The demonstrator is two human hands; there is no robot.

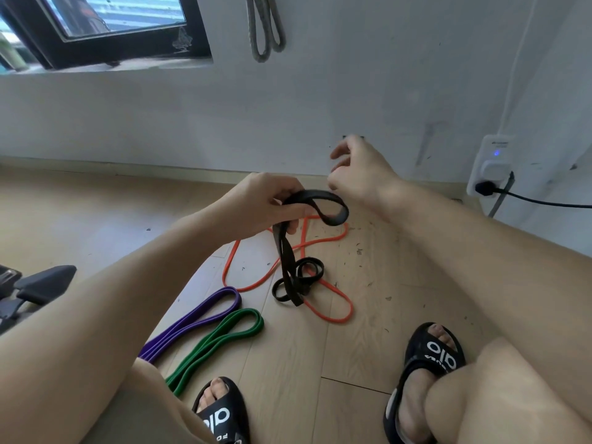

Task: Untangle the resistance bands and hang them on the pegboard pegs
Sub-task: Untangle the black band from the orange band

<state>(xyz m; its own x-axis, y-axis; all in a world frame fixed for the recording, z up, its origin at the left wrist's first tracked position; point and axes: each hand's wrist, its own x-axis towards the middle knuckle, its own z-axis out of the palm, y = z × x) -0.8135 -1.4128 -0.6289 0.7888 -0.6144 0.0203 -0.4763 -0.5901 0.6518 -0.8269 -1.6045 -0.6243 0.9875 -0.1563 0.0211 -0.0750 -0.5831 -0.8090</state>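
My left hand grips a black resistance band near its top loop; the rest of the band hangs down and coils in a tangle on the wooden floor. My right hand hovers just right of the loop with loosely curled fingers, holding nothing. An orange band lies in loops on the floor under the black tangle. A purple band and a green band lie folded side by side to the left. A grey band hangs on the wall above.
A white wall with a window is ahead. A white power adapter with a black cable sits at the right wall. Black equipment lies at left. My sandalled feet stand near the bands.
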